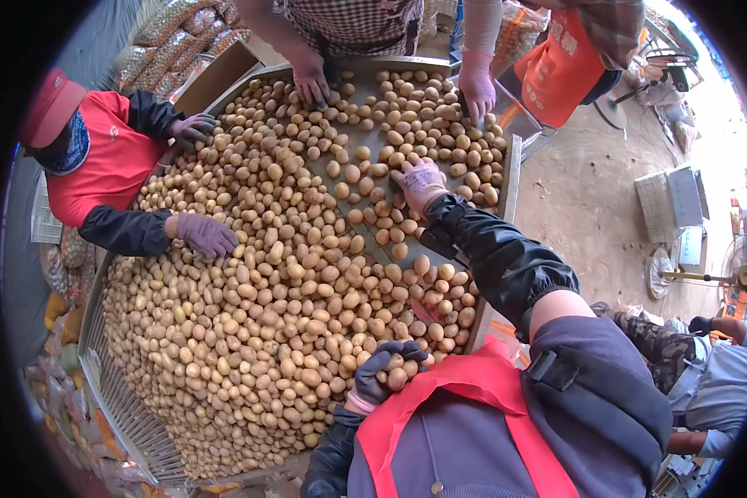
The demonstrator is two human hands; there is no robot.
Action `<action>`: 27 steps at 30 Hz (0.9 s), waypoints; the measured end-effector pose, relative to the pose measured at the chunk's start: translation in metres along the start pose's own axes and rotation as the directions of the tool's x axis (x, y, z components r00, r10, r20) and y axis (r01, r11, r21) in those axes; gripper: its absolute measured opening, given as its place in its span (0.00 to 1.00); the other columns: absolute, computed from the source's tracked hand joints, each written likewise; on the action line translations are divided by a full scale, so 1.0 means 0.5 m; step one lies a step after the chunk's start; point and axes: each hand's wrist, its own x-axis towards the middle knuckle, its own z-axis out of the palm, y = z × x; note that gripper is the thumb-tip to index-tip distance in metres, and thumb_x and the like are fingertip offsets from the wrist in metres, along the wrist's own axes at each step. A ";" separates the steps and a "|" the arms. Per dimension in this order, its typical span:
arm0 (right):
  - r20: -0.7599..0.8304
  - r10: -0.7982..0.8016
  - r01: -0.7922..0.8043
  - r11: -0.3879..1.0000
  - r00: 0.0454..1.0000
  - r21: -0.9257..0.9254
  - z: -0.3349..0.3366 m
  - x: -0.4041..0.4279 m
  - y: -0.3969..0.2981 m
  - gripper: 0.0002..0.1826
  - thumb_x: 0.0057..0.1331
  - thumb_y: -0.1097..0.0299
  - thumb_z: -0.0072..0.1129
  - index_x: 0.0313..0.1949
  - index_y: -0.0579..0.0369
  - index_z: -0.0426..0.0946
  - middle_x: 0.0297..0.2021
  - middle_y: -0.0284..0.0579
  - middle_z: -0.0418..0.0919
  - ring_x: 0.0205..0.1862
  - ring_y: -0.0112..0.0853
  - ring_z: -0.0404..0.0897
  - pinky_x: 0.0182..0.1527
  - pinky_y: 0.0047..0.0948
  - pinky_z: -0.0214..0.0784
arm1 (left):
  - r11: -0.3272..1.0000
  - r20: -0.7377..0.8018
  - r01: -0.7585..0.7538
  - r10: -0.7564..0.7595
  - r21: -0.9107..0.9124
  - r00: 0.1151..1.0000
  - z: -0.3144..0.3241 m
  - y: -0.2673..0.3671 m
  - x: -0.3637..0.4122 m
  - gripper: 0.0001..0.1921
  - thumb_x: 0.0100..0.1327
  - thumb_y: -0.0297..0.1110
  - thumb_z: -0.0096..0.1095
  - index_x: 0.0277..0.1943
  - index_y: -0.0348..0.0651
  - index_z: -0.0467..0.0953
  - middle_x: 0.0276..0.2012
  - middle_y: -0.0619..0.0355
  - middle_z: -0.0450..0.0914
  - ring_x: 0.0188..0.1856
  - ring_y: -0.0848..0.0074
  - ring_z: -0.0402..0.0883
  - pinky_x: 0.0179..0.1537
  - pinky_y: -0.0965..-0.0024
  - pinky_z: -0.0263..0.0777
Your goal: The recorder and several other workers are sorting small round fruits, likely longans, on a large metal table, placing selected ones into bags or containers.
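Note:
Small, round to oval, tan potato-like produce (274, 292) lies heaped on a metal sorting table (368, 249). My left hand (376, 373), in a dark glove with a pink cuff, curls around several pieces close to my red apron, at the table's near edge. Stretched across the right part of the table, my right hand (420, 183) wears a pink glove. Its fingers are spread and its tips touch or hover at loose pieces; I see nothing gripped in it. The palm side is hidden. A black sleeve covers that forearm.
At the left, a person in red (109, 155) has both gloved hands on the heap. Other gloved hands (311, 81) (477, 87) reach in from the far edge. Filled mesh sacks (168, 53) lie behind. A slatted section (131, 429), plastic crate (657, 205) and fan (744, 274) stand around.

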 end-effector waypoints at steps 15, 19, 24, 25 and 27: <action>-0.096 -0.081 0.100 0.970 0.992 0.220 -0.050 -0.104 -0.090 0.19 0.61 0.73 0.58 0.53 0.48 0.76 0.50 0.48 0.78 0.45 0.44 0.83 0.44 0.42 0.77 | 0.997 0.204 0.037 -0.023 -0.066 0.979 0.003 0.002 0.019 0.31 0.70 0.47 0.52 0.73 0.50 0.61 0.72 0.42 0.61 0.70 0.48 0.65 0.70 0.44 0.61; -0.041 -0.145 0.151 0.965 0.989 0.213 -0.005 -0.026 -0.112 0.12 0.65 0.69 0.55 0.49 0.49 0.76 0.48 0.50 0.76 0.45 0.45 0.83 0.41 0.43 0.77 | 0.993 0.179 0.029 -0.049 0.112 0.983 0.001 0.008 0.011 0.27 0.67 0.46 0.51 0.64 0.37 0.70 0.63 0.47 0.73 0.63 0.58 0.75 0.68 0.55 0.67; 0.004 -0.096 0.080 0.849 0.995 0.522 -0.038 -0.071 -0.064 0.18 0.59 0.60 0.65 0.48 0.51 0.76 0.42 0.53 0.81 0.43 0.51 0.82 0.42 0.45 0.76 | 0.997 0.085 0.029 -0.035 0.070 0.996 0.011 0.010 0.004 0.28 0.70 0.49 0.50 0.67 0.42 0.68 0.63 0.50 0.74 0.63 0.56 0.74 0.68 0.51 0.66; -0.013 -0.131 0.110 0.771 0.991 0.627 -0.054 -0.093 -0.055 0.18 0.59 0.59 0.68 0.47 0.51 0.79 0.40 0.50 0.83 0.43 0.45 0.84 0.44 0.41 0.76 | 0.996 0.000 0.059 -0.059 0.066 0.998 0.008 0.011 0.006 0.29 0.71 0.53 0.51 0.68 0.46 0.68 0.62 0.50 0.74 0.64 0.51 0.72 0.68 0.44 0.64; 0.104 -0.533 0.165 0.433 0.840 0.886 -0.082 -0.142 -0.050 0.19 0.60 0.59 0.70 0.48 0.52 0.81 0.40 0.48 0.85 0.44 0.35 0.84 0.46 0.36 0.76 | 1.000 -0.040 0.001 -0.001 0.023 0.999 -0.004 0.007 0.017 0.31 0.71 0.56 0.49 0.69 0.46 0.65 0.63 0.51 0.73 0.65 0.52 0.72 0.67 0.44 0.65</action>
